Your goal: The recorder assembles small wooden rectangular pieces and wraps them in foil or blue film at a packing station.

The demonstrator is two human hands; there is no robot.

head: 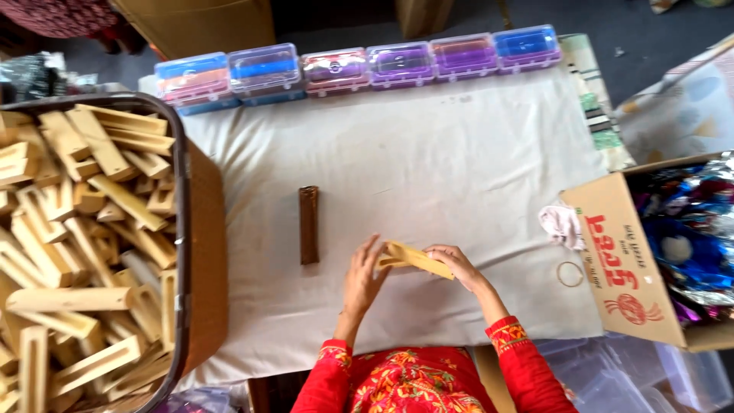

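Note:
Both my hands hold a pale wooden forked piece (413,258) just above the white cloth (428,153) covering the table. My left hand (362,279) grips its left end, fingers spread upward. My right hand (457,266) holds the right end. A dark brown wooden stick (309,225) lies flat on the cloth, a little left of my left hand. I wear red embroidered sleeves.
A dark tub (180,229) full of several similar pale wooden pieces stands at the left. A row of coloured clear plastic boxes (359,65) lines the far edge. At the right is a cardboard box (623,260) with shiny foil, a crumpled cloth (562,224) and a rubber band (569,274).

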